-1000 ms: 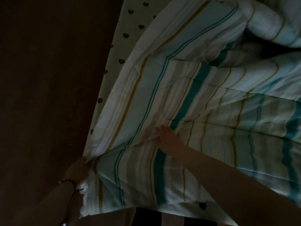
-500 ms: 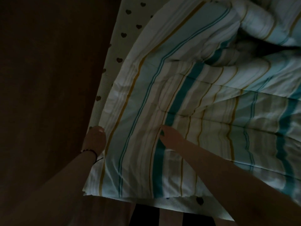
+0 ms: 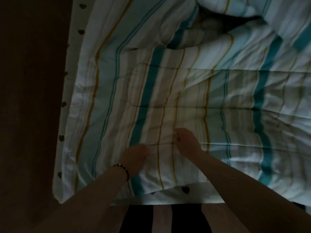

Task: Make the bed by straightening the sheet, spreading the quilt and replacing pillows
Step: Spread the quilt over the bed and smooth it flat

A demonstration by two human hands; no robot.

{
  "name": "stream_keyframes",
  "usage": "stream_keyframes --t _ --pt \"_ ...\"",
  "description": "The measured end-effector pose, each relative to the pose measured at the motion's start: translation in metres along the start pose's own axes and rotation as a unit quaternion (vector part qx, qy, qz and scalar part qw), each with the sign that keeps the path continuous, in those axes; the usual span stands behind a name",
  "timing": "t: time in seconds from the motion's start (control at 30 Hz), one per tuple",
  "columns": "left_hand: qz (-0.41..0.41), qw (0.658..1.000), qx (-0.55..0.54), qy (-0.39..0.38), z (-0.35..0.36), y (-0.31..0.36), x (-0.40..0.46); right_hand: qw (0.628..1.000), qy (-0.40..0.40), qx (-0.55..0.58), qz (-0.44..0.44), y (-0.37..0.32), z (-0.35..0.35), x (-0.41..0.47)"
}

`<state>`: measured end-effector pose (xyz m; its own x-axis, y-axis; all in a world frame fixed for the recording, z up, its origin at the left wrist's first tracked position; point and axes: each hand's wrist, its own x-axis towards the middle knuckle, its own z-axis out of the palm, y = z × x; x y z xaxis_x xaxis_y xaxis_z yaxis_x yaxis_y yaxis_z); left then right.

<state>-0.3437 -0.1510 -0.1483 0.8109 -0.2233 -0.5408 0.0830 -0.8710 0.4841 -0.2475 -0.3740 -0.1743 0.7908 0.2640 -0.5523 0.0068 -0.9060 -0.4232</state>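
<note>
Quilt (image 3: 168, 91) lies over the bed, striped white, teal, pale blue and mustard, covering most of the frame. Near corner lies fairly flat, with stitched seams and light wrinkles; far part, top centre to top right, is bunched into thick folds with a dark hollow between them. Sheet (image 3: 168, 197), white with dark hearts, shows as a strip along the left edge of the quilt and as a band below its near edge. Left hand (image 3: 134, 157) rests on the quilt near the near edge, on the teal stripe and the white beside it; fingers curled down into the fabric at a crease, seems to pinch it, though low light makes the grip hard to confirm. Dark beaded bracelet (image 3: 123, 169) on the left wrist. Right hand (image 3: 186, 142) is just beside the left, slightly farther up the quilt, fingers bent with tips together on a small ridge of cloth at the same seam line, pinching it. Hands near but apart, a mustard stripe between them. Both forearms reach in from the bottom corners of the frame. Floor (image 3: 30, 115) to the left of the bed is dark, no detail visible. Dark clothing (image 3: 138, 219) and bare legs show at bottom centre against the near edge of the bed. Scene is dim, slight blur.
</note>
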Motion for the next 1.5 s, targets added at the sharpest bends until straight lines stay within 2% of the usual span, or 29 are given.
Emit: stream_keyframes --t 0.13,0.23,0.27,0.33,0.4,0.47,0.57,0.67,0.7,0.77,0.87,0.97,1.07,1.13,1.27,1.5 --pt "0.073 0.996 0.035 -0.027 0.034 0.059 0.023 0.994 0.098 -0.014 -0.045 0.046 -0.02 -0.021" --pt "0.151 0.986 0.073 -0.017 0.073 0.113 0.049 0.993 0.095 -0.048 -0.053 0.107 -0.037 -0.044" --pt "0.149 0.985 0.086 -0.019 0.073 0.112 0.049 0.991 0.087 -0.062 -0.075 0.109 -0.039 -0.045" --pt "0.116 0.985 0.119 -0.051 0.09 0.133 0.062 0.989 0.047 -0.101 -0.1 0.141 -0.049 -0.054" --pt "0.063 0.974 0.193 -0.098 0.112 0.158 0.078 0.98 -0.032 -0.152 -0.121 0.186 -0.054 -0.063" --pt "0.036 0.959 0.262 -0.099 0.123 0.166 0.087 0.956 -0.106 -0.23 -0.149 0.21 -0.051 -0.065" --pt "0.038 0.955 0.278 -0.101 0.139 0.168 0.104 0.931 -0.13 -0.296 -0.169 0.233 -0.042 -0.067" --pt "0.032 0.965 0.23 -0.121 0.136 0.171 0.111 0.957 -0.121 -0.224 -0.141 0.236 -0.036 -0.07" --pt "0.011 0.97 0.198 -0.14 0.131 0.174 0.112 0.97 -0.134 -0.169 -0.112 0.232 -0.041 -0.07" --pt "-0.017 0.972 0.154 -0.174 0.117 0.184 0.11 0.973 -0.185 -0.121 -0.071 0.223 -0.055 -0.07" --pt "-0.019 0.954 0.147 -0.26 0.096 0.203 0.105 0.947 -0.273 -0.143 -0.092 0.217 -0.078 -0.073" --pt "-0.031 0.907 0.178 -0.381 0.086 0.224 0.099 0.917 -0.365 -0.134 -0.088 0.22 -0.087 -0.081" --pt "-0.058 0.885 0.139 -0.44 0.089 0.229 0.092 0.904 -0.4 -0.14 -0.064 0.222 -0.093 -0.09" --pt "-0.073 0.896 0.113 -0.423 0.091 0.228 0.086 0.926 -0.356 -0.115 -0.039 0.227 -0.103 -0.093" --pt "-0.114 0.951 0.073 -0.278 0.069 0.219 0.078 0.963 -0.265 -0.049 0.013 0.231 -0.137 -0.096" --pt "-0.164 0.973 -0.034 -0.162 -0.009 0.226 0.083 0.981 -0.19 0.006 0.043 0.201 -0.204 -0.099"
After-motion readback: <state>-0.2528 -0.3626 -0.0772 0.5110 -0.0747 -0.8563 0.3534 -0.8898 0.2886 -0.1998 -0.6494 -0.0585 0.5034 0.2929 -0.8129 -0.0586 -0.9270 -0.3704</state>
